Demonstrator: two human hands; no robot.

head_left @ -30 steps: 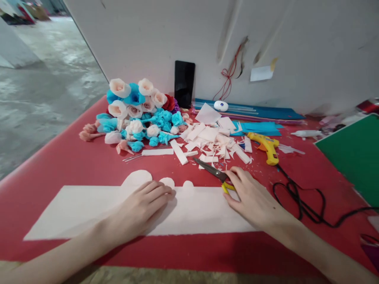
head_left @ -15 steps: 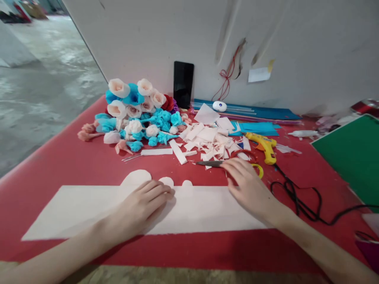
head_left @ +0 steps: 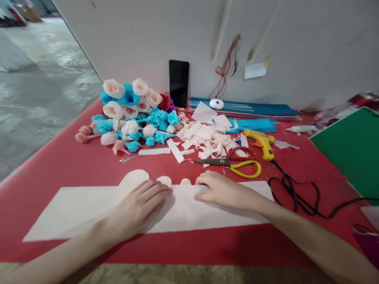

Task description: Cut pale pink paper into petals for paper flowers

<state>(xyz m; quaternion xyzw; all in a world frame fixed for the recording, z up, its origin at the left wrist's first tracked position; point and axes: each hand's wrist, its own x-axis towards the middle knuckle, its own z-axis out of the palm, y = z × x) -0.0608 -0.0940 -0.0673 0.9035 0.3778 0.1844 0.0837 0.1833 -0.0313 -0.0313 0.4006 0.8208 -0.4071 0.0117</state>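
A long pale strip of crepe-like paper (head_left: 83,205) lies across the red table. Along its far edge show three rounded white pieces: a large one (head_left: 134,177), a medium one (head_left: 164,180) and a small one (head_left: 186,182). My left hand (head_left: 148,201) rests palm down on the strip beside the medium piece, its fingers laid out. My right hand (head_left: 219,189) is at the strip's far edge, right of the small piece, with thumb and fingers curved and apart. Scissors (head_left: 227,161) with a red and a yellow handle lie just beyond it, untouched.
Paper flowers (head_left: 133,114) are heaped at the back left. Paper scraps (head_left: 207,138) lie mid-table. A yellow glue gun (head_left: 262,144) with a black cord (head_left: 296,201) and a green board (head_left: 349,146) are on the right. A black phone (head_left: 179,83) leans on the wall.
My right hand has come away from the scissors, moving left and nearer to the strip's far edge. The scissors now lie free on the table. My left hand has barely moved.
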